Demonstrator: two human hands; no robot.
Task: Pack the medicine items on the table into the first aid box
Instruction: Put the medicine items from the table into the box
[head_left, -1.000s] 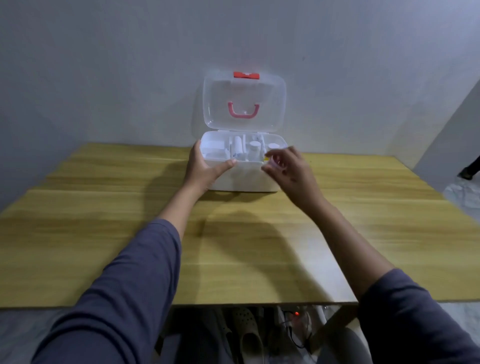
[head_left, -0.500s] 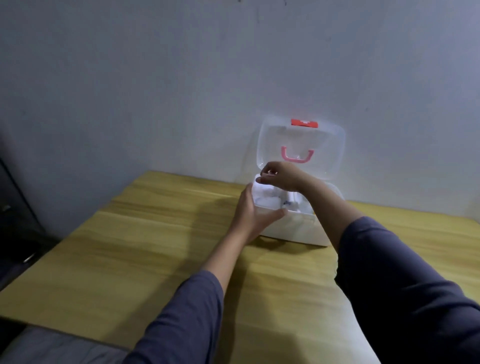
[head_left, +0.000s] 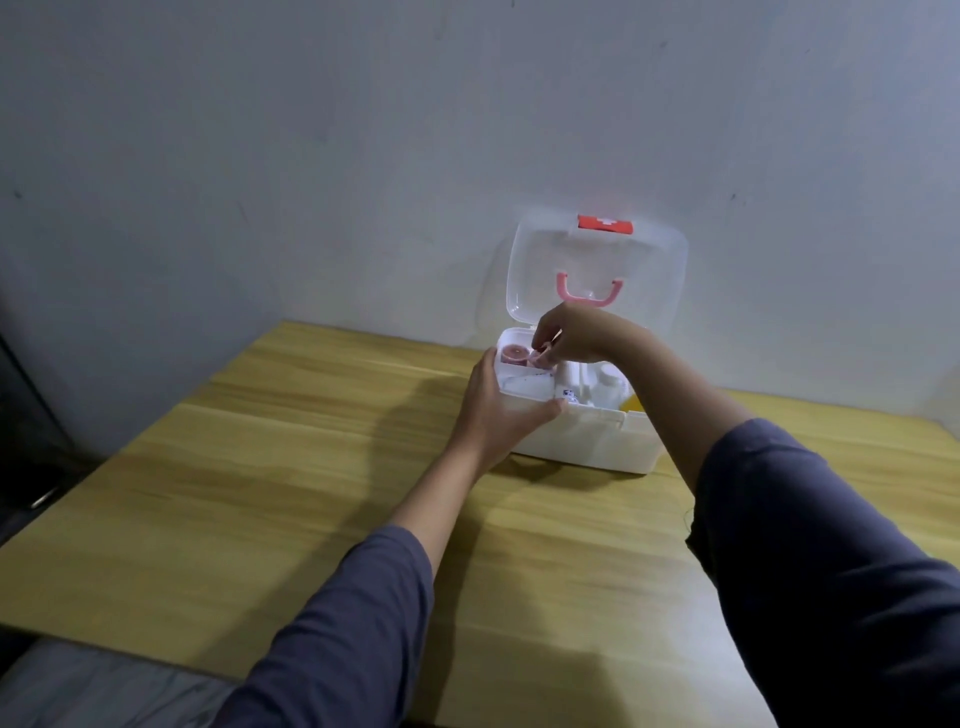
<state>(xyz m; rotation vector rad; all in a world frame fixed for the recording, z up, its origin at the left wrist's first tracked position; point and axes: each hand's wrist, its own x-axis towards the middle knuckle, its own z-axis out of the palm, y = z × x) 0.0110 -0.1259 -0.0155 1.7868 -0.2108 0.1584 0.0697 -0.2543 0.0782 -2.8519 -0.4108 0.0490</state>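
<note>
A white first aid box (head_left: 587, 436) stands on the wooden table (head_left: 291, 467) near the wall. Its clear lid (head_left: 597, 275), with a pink handle and a red latch, is raised upright. My left hand (head_left: 498, 410) grips the box's front left corner, thumb on the rim. My right hand (head_left: 571, 335) reaches over the back left compartment and pinches a small pink item (head_left: 540, 358) beside a round pink item (head_left: 514, 354). White bottles (head_left: 602, 384) and other white items fill the tray, with something yellow (head_left: 635, 402) at its right.
A grey wall rises right behind the box. The table's left edge drops to a dark area (head_left: 31, 415). A grey surface (head_left: 104, 691) lies below the table's near edge.
My right hand has stayed over the box's back left compartment, now with fingers pinched lower on a pink item. My left hand keeps its grip. The camera view shifted slightly.
</note>
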